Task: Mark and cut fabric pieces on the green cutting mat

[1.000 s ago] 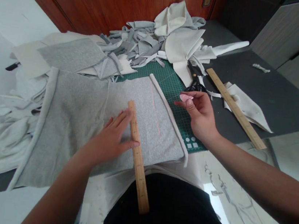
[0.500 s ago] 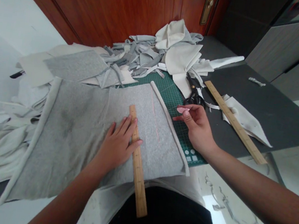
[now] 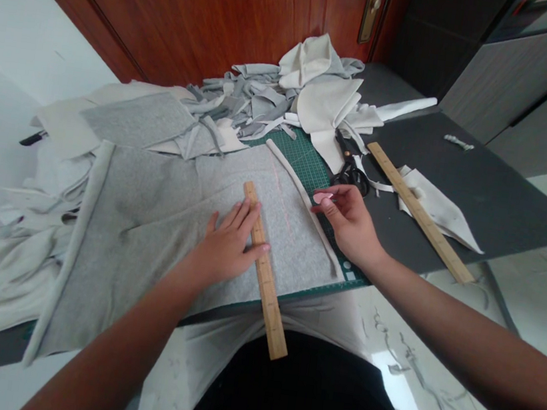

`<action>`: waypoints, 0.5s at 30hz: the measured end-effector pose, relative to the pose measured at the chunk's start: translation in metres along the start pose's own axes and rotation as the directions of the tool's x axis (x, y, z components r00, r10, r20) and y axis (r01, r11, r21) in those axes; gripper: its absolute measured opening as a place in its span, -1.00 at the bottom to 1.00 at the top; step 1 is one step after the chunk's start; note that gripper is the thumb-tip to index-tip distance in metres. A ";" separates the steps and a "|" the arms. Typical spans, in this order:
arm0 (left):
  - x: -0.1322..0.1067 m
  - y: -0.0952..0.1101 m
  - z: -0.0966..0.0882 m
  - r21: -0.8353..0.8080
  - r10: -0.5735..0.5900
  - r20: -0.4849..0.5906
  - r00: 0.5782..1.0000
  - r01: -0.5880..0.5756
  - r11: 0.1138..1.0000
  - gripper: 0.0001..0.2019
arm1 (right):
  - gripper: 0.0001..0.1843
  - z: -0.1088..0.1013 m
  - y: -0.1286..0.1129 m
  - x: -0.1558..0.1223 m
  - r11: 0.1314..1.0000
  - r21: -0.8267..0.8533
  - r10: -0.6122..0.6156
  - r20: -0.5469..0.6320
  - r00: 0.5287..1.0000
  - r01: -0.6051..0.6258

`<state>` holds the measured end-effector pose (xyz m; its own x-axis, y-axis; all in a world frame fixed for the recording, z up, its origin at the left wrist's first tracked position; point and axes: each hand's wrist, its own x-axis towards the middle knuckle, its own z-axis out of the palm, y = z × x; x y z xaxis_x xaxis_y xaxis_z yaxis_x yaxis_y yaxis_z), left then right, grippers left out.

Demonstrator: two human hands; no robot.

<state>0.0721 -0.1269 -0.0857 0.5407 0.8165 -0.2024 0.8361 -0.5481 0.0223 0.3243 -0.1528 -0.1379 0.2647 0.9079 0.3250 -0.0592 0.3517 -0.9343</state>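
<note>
My left hand (image 3: 229,243) lies flat with fingers spread on a wooden ruler (image 3: 269,292) and the grey fabric (image 3: 183,200) under it. The ruler slants across the fabric, its near end sticking out past the table edge. A faint pink line (image 3: 279,196) runs along the fabric to the right of the ruler. In my right hand (image 3: 351,225), a piece of pink tailor's chalk (image 3: 322,198) is pinched between thumb and fingers, just above the fabric's rolled right edge (image 3: 307,203). A green cutting mat (image 3: 304,159) shows from beneath the cloth.
Black-handled scissors (image 3: 352,175) lie beyond my right hand. A second wooden ruler (image 3: 418,211) rests over a white fabric piece (image 3: 447,211) on the dark table (image 3: 510,202). Grey and white scraps (image 3: 262,96) are heaped at the back, before a wooden door (image 3: 203,7).
My left hand has pushed the ruler and fabric to the right and away from me. Folds have formed in the cloth, and the mat's near edge now shows. The chalk stays in my right hand.
</note>
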 end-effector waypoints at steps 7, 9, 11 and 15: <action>0.009 0.006 -0.002 -0.022 0.061 -0.032 0.998 -0.062 0.998 -0.21 | -0.66 -0.002 -0.001 -0.003 0.998 -0.058 -0.005 0.053 0.999 0.008; 0.010 0.008 0.000 -0.033 0.070 -0.041 0.997 -0.071 0.997 -0.20 | -0.68 -0.002 -0.003 -0.003 0.996 -0.086 -0.009 0.068 0.998 0.015; 0.010 0.008 0.002 -0.042 0.077 -0.055 0.996 -0.079 0.996 -0.19 | -0.68 -0.002 -0.004 -0.004 0.994 -0.105 -0.007 0.072 0.997 0.014; 0.009 0.006 0.008 -0.045 0.089 -0.094 0.992 -0.093 0.995 -0.17 | -0.70 -0.001 -0.005 -0.006 0.991 -0.137 0.014 0.077 0.997 -0.003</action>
<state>0.0811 -0.1242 -0.0953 0.6189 0.7783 -0.1065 0.7855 -0.6129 0.0855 0.3243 -0.1604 -0.1357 0.1890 0.9276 0.3224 0.0721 0.3143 -0.9466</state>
